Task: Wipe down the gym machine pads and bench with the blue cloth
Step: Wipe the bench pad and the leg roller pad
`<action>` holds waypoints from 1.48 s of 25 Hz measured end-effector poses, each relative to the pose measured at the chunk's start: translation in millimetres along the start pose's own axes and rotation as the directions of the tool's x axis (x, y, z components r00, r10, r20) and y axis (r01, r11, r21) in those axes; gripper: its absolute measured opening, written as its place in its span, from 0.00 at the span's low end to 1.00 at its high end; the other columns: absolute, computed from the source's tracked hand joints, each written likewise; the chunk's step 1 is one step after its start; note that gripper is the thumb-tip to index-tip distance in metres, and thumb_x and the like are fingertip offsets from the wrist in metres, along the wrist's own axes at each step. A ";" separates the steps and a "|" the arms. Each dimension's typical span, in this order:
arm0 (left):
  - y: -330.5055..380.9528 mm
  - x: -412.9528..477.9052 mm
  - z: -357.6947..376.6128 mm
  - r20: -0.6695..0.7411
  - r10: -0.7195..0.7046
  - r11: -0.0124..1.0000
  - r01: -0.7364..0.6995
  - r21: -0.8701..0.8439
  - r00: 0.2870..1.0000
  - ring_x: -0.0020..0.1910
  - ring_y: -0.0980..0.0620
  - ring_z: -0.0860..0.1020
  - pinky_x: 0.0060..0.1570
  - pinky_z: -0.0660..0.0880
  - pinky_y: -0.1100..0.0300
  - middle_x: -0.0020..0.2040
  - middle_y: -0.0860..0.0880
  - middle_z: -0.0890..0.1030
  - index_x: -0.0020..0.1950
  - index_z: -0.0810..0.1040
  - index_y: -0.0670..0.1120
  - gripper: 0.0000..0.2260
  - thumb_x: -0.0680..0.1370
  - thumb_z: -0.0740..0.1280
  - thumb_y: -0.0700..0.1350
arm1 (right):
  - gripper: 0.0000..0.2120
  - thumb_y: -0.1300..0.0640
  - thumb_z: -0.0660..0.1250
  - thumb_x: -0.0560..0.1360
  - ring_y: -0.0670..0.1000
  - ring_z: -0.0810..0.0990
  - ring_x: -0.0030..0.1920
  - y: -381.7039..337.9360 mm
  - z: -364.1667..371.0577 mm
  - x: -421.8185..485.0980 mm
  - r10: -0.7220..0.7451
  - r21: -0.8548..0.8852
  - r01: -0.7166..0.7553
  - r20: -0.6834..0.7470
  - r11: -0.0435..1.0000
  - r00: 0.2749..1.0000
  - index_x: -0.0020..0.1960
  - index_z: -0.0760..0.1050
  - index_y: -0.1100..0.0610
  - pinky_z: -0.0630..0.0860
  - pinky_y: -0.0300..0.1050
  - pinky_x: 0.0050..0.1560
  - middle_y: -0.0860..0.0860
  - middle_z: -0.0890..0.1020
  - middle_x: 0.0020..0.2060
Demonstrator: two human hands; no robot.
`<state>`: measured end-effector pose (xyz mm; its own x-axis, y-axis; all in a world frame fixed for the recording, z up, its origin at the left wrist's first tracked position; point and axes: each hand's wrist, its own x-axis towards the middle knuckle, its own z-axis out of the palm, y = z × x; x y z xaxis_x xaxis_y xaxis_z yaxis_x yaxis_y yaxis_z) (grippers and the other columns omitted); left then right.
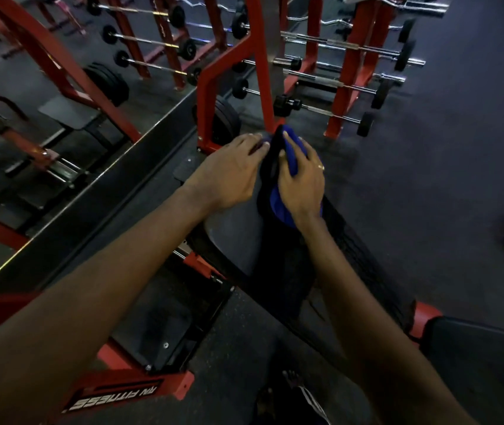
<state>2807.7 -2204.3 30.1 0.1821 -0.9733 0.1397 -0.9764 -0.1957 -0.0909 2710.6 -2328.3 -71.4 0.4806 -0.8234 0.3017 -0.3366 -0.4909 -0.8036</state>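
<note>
We saw the red steel machine frame [263,72] rising just beyond the top end of the long black sloped vinyl pad [232,237]. A red rack of chrome barbells [348,72] stood behind it, well apart from the work. The pad ran up and away from the person, so both arms were stretched out to reach its far end. A black padded seat [483,348] lay near the pad's lower right end; we judged it would want the cloth too.

The left hand [229,176] lay palm down at the left edge of the pad's top end, fingers nearly straight and close together, holding nothing. We took it as a brace for the reach. The right hand [301,179] curled over the bunched blue cloth [293,141], with thumb and fingers wrapped round it and pressing it against the pad's top right edge. We judged it was bunched to give a firm wiping face. A thin gold ring [321,167] sat on one finger of that hand.
</note>
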 end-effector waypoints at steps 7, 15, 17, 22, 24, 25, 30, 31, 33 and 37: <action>2.4 12.9 9.5 -0.012 -0.059 0.998 0.059 -0.014 0.998 0.72 0.44 0.65 0.71 0.62 0.55 0.71 0.40 0.67 0.75 0.67 0.42 0.24 0.80 0.61 0.48 | 0.22 0.37 0.53 0.81 0.61 0.78 0.59 42.4 -13.5 -0.8 0.340 -0.042 -0.339 0.008 0.940 0.941 0.57 0.78 0.50 0.76 0.56 0.58 0.55 0.78 0.58; -3.9 17.4 16.2 -0.034 -0.094 0.986 0.088 -0.140 0.995 0.73 0.46 0.64 0.71 0.55 0.62 0.73 0.43 0.67 0.75 0.68 0.44 0.24 0.79 0.65 0.47 | 0.18 0.41 0.58 0.83 0.46 0.78 0.56 -10.5 -5.2 33.0 -0.021 0.105 0.013 0.076 0.994 0.997 0.62 0.78 0.49 0.71 0.41 0.49 0.47 0.78 0.60; -5.5 16.1 15.2 -0.032 -0.090 0.989 0.085 -0.117 0.995 0.73 0.47 0.64 0.70 0.57 0.61 0.72 0.43 0.68 0.75 0.68 0.44 0.24 0.79 0.64 0.47 | 0.18 0.41 0.58 0.82 0.49 0.79 0.56 8.4 -7.7 19.2 0.022 0.086 -0.027 0.067 0.996 0.998 0.63 0.78 0.49 0.73 0.43 0.51 0.48 0.78 0.60; -2.5 15.4 17.3 -0.055 -0.050 0.996 0.045 -0.081 0.997 0.73 0.46 0.64 0.72 0.62 0.56 0.72 0.43 0.68 0.75 0.67 0.43 0.23 0.81 0.62 0.49 | 0.19 0.44 0.58 0.83 0.54 0.79 0.56 77.8 -26.5 -28.0 0.402 0.011 -0.402 -0.023 0.916 0.915 0.60 0.80 0.55 0.68 0.41 0.50 0.52 0.77 0.60; -5.0 15.7 19.1 -0.076 -0.030 0.992 0.021 -0.124 0.997 0.74 0.46 0.65 0.73 0.64 0.54 0.72 0.43 0.68 0.74 0.68 0.42 0.23 0.81 0.63 0.48 | 0.20 0.42 0.57 0.83 0.54 0.79 0.57 73.4 -23.4 -24.4 0.469 0.005 -0.470 -0.050 0.883 0.882 0.60 0.79 0.54 0.69 0.43 0.50 0.51 0.78 0.61; -6.4 15.5 20.1 -0.081 -0.029 0.988 0.016 -0.153 0.996 0.74 0.46 0.65 0.73 0.65 0.52 0.72 0.43 0.68 0.74 0.68 0.42 0.22 0.81 0.62 0.48 | 0.21 0.40 0.57 0.82 0.54 0.79 0.57 62.3 -21.0 -20.4 0.460 0.017 -0.460 -0.064 0.888 0.886 0.61 0.79 0.52 0.71 0.45 0.53 0.50 0.78 0.61; -9.2 17.4 23.6 -0.092 -0.019 0.981 0.001 -0.196 0.996 0.74 0.45 0.64 0.73 0.65 0.49 0.72 0.41 0.68 0.74 0.68 0.41 0.22 0.82 0.60 0.47 | 0.17 0.43 0.60 0.82 0.47 0.76 0.64 6.1 -8.9 -26.5 0.196 0.052 -0.193 -0.075 0.980 0.978 0.68 0.75 0.46 0.71 0.43 0.59 0.46 0.75 0.67; -9.2 17.8 24.0 -0.088 -0.005 0.984 -0.011 -0.180 0.996 0.74 0.44 0.64 0.73 0.64 0.48 0.72 0.41 0.68 0.74 0.68 0.40 0.22 0.82 0.60 0.47 | 0.17 0.44 0.60 0.82 0.46 0.75 0.65 11.9 -8.6 -33.1 0.165 0.050 -0.162 -0.066 0.986 0.984 0.70 0.73 0.43 0.71 0.42 0.60 0.45 0.73 0.68; -9.3 17.7 24.4 -0.067 0.022 0.992 -0.030 -0.122 0.998 0.76 0.43 0.63 0.75 0.62 0.47 0.74 0.40 0.67 0.75 0.66 0.40 0.23 0.81 0.59 0.47 | 0.18 0.45 0.61 0.82 0.47 0.75 0.66 42.6 -12.2 -44.2 0.215 0.030 -0.213 -0.083 0.977 0.973 0.71 0.73 0.43 0.71 0.42 0.63 0.46 0.72 0.68; -5.5 18.1 21.1 0.028 0.152 0.987 -0.153 0.047 0.988 0.78 0.41 0.58 0.77 0.55 0.47 0.77 0.40 0.64 0.76 0.65 0.41 0.23 0.82 0.57 0.47 | 0.20 0.45 0.61 0.82 0.57 0.77 0.65 107.3 -29.8 -65.0 0.524 -0.063 -0.531 -0.099 0.845 0.846 0.70 0.74 0.53 0.70 0.45 0.62 0.53 0.73 0.68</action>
<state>2818.8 -2223.4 12.3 0.0350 -0.9947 0.0965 -0.9862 -0.0500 -0.1576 2619.1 -2335.9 -161.9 0.1493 -0.9820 -0.1153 -0.5907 0.0049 -0.8068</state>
